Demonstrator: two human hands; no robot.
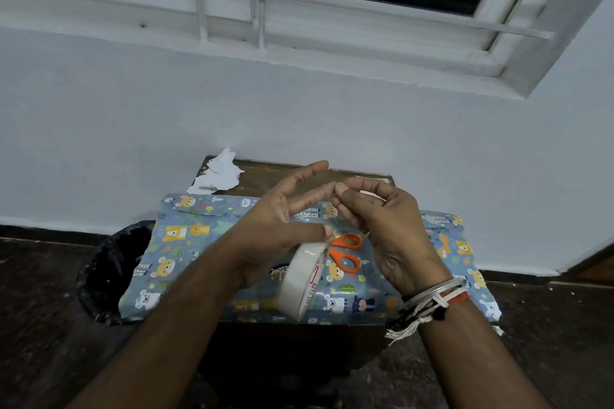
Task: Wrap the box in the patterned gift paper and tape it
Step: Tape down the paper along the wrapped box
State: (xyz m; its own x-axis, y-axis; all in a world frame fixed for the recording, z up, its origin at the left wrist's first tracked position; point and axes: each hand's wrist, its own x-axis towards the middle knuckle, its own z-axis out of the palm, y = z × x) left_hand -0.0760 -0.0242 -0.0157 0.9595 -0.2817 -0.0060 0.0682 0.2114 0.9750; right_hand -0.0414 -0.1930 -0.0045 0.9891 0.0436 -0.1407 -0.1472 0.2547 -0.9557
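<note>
On my feed the left hand (282,229) holds the tape roll (300,279) under its thumb, with the index and middle fingers stretched straight. Red print on the roll's core reads "TAPE"; the letters before it are too blurred to read. The right hand (385,229) has curled fingers, their tips pinched together at the left index fingertip, and I cannot tell what they hold. Below both hands the patterned gift paper (186,242), with bears and small illegible print, covers the box on the brown table (265,171). Orange-handled scissors (345,252) lie on the paper. A torn white scrap (217,176) sits at the table's far edge.
</note>
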